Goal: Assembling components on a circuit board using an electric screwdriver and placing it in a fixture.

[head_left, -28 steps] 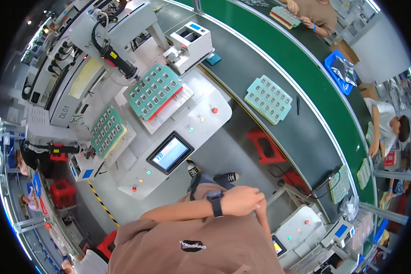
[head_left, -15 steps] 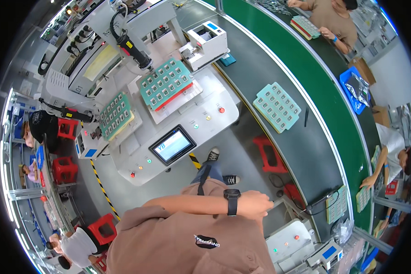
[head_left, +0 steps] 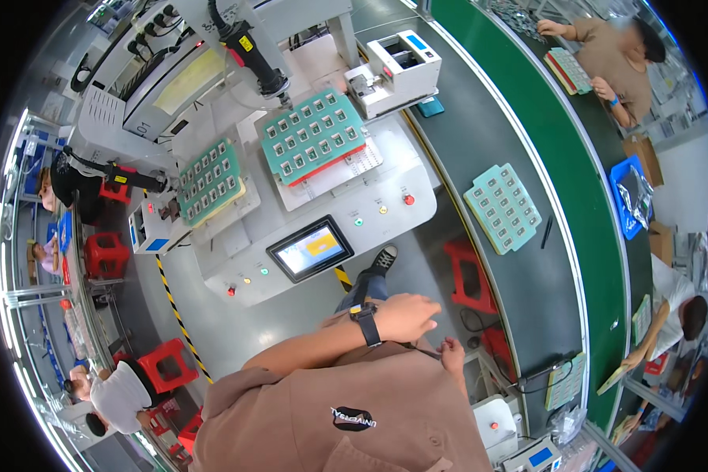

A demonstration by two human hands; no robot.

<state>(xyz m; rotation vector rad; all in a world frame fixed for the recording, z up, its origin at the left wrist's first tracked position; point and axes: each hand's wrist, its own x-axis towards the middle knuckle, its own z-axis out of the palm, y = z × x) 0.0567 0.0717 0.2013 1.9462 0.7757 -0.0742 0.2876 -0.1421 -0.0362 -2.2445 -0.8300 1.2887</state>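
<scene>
The white machine bed (head_left: 405, 169) has a teal tray (head_left: 313, 135) sitting past the screen (head_left: 311, 248) on a red layer, plus a second teal tray (head_left: 210, 181) off to the screen's left. The dark grey bench (head_left: 519, 291), well right of the screen, has a third teal tray (head_left: 502, 208) and, further right, a black pen (head_left: 547, 234). Grey floor (head_left: 220, 326) has red stools (head_left: 167, 363) both sides of the screen.

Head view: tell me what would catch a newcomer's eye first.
First, the white machine left of centre, bearing two mint-green trays and a lit screen. Then the dark green belt curving down the right side. Below centre, the left hand, with a black watch at its wrist, is apart from the right hand.
</scene>
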